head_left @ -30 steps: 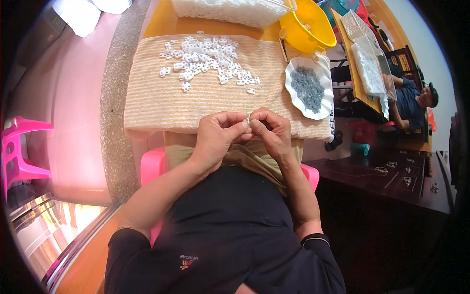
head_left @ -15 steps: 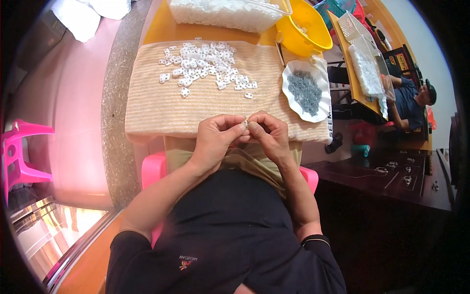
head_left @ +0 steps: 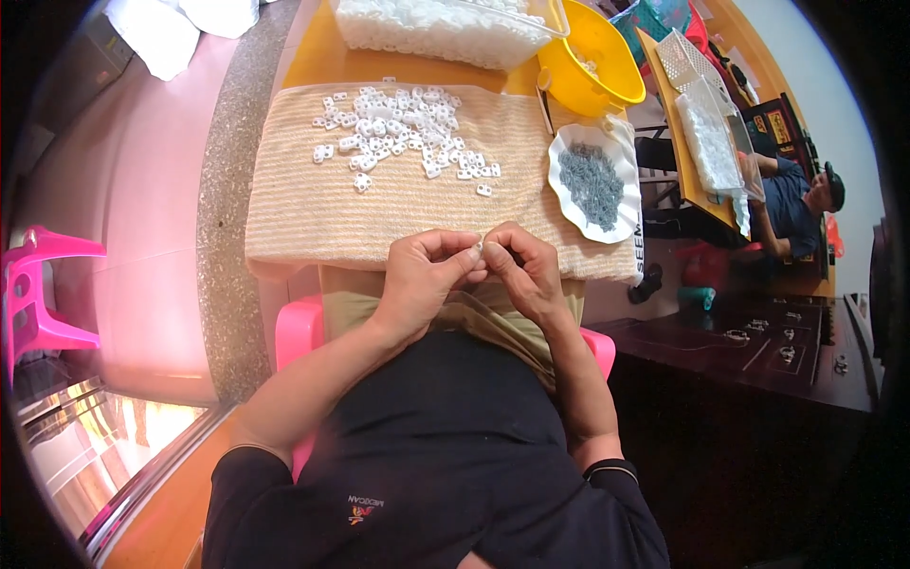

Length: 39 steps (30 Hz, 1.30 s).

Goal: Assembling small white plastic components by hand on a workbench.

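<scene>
In front of my lap, at the near edge of a striped beige towel (head_left: 322, 223), my two hands meet fingertip to fingertip. My left hand (head_left: 422, 280) is closed in a pinch on a small white plastic piece (head_left: 481, 246), mostly covered by the fingers. From the other side my right hand (head_left: 526, 275) pinches at the same piece, its thumb and forefinger closed. Beyond them a loose pile of small white two-holed plastic pieces (head_left: 384, 123) lies on the towel. To the right, a white scalloped dish (head_left: 621, 228) holds many small dark grey parts (head_left: 592, 185).
At the table's far side stand a clear plastic bin (head_left: 455, 52) of white pieces and a yellow basin (head_left: 621, 81). A spoon-like tool (head_left: 545, 104) lies beside the basin. Another person (head_left: 791, 199) sits at a table on the right. A pink stool (head_left: 47, 294) stands left.
The whole view has shifted slightly. My hands stay together at nearly the same place, with small finger movements around the white piece.
</scene>
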{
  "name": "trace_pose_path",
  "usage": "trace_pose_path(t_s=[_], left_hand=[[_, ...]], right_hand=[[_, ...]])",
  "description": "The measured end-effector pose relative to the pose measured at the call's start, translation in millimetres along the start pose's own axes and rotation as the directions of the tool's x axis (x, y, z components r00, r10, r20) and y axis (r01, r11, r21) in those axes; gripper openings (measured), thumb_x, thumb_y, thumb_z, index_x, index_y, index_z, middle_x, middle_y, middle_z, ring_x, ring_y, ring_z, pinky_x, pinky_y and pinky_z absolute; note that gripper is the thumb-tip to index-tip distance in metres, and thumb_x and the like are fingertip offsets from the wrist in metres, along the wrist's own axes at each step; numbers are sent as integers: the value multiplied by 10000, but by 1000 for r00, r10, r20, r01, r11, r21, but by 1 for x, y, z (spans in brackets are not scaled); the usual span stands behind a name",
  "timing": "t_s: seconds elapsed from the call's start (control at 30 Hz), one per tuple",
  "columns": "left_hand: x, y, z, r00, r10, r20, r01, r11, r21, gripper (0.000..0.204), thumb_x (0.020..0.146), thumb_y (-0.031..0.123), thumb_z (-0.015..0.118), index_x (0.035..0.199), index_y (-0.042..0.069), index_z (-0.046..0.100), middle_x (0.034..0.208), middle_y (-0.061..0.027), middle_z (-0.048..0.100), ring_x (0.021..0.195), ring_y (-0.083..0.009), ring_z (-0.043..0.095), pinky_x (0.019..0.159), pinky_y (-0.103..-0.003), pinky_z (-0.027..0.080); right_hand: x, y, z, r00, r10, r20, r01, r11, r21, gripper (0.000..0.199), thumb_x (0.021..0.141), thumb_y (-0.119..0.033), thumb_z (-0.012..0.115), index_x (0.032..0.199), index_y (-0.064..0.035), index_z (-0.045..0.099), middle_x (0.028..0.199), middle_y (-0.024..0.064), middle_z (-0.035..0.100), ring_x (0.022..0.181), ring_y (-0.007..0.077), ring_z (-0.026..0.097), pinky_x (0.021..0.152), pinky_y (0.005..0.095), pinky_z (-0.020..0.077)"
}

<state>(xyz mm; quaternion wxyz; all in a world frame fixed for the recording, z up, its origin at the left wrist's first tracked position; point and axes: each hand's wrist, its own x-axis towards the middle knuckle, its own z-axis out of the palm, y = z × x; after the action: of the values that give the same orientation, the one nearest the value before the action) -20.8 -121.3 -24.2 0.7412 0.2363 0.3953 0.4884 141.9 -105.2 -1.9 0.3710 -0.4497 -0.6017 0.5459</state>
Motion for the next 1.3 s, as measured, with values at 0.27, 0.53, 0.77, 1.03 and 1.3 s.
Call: trace_pose_path(t_s=[0.27, 0.53, 0.77, 1.03, 1.3], left_hand=[[-6, 4, 4, 999, 50, 14, -50, 999, 17, 186, 886, 48, 645, 1039, -55, 617, 868, -89, 669, 746, -124, 652, 682, -251, 564], [-9, 9, 1, 999, 8, 38, -6, 999, -37, 159, 891, 54, 641, 1026, -28, 625, 872, -73, 666, 747, -115, 648, 679, -250, 567], [-12, 21, -10, 999, -22, 31, 25, 993, -112, 165, 894, 59, 638, 1042, -13, 621, 890, -68, 664, 758, -118, 650, 675, -252, 570], [-14, 32, -28, 999, 32, -28, -37, 977, -210, 161, 895, 55, 633, 1044, -4, 619, 877, -66, 655, 759, -136, 652, 693, -254, 560], [-25, 40, -40, 1000, -13, -21, 7, 965, -261, 165, 883, 54, 649, 1037, 1, 622, 882, -55, 644, 794, -129, 633, 685, -276, 549]], right_hand=[[-2, -2, 0, 1000, 17, 17, -18, 998, 64, 156, 949, -110, 581, 873, 25, 599, 842, 22, 590, 757, 68, 563, 673, 205, 487], [-2, -14, 3, 996, 88, -5, -87, 994, 62, 115, 927, -79, 582, 857, 12, 593, 805, 34, 620, 767, 74, 591, 693, 225, 502], [13, -6, 0, 998, -4, 63, 3, 1000, 19, 152, 935, -129, 600, 909, 19, 623, 822, 28, 620, 759, 72, 594, 685, 215, 491], [54, -29, 7, 996, -50, 73, 59, 991, -120, 130, 928, -74, 593, 954, 50, 622, 825, 48, 608, 705, 89, 596, 640, 221, 495], [130, -62, 81, 932, -190, 308, 324, 816, -478, 85, 810, -45, 688, 888, -14, 675, 817, 67, 633, 708, 124, 606, 613, 273, 473]])
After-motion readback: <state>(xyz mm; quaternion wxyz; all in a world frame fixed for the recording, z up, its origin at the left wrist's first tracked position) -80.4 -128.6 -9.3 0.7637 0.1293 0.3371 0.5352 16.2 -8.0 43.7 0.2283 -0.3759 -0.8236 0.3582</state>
